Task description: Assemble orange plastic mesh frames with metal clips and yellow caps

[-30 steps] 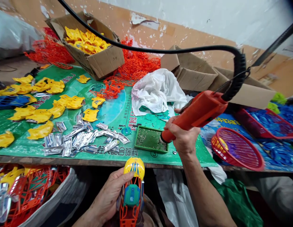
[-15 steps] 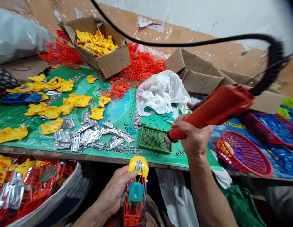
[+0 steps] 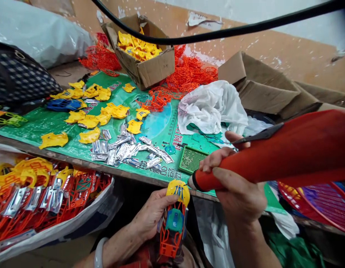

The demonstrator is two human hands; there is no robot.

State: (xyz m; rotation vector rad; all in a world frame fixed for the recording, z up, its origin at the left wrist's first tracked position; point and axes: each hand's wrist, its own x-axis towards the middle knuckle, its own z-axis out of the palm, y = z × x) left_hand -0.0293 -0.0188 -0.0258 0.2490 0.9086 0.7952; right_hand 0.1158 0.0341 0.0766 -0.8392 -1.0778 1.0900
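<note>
My left hand point(image 3: 152, 210) grips a toy car body point(image 3: 174, 221) with a yellow front piece, a green-blue middle and an orange-red frame, held below the table's front edge. In my right hand point(image 3: 239, 186) is a red electric screwdriver point(image 3: 273, 152), its fingers wrapped round the body. The tool's tip is at the right edge of the yellow piece; whether it touches a screw is too small to tell. Behind the tool lies a green perforated tray point(image 3: 190, 159), partly covered by my right hand. Silver plates point(image 3: 128, 150) lie heaped to its left.
Yellow shells point(image 3: 89, 121) lie about the green-covered table. A cardboard box point(image 3: 157, 69) of yellow parts and orange-red frames point(image 3: 192, 74) stand behind. A white bag point(image 3: 214, 106) sits mid-table. At lower left is a full sack point(image 3: 102, 208); a red basket point(image 3: 325, 208) is right. A black cable point(image 3: 206, 39) crosses overhead.
My right hand has brought the screwdriver from over the green tray down and left to the toy car's yellow piece. The view has turned right-to-left, so the table things appear shifted rightward.
</note>
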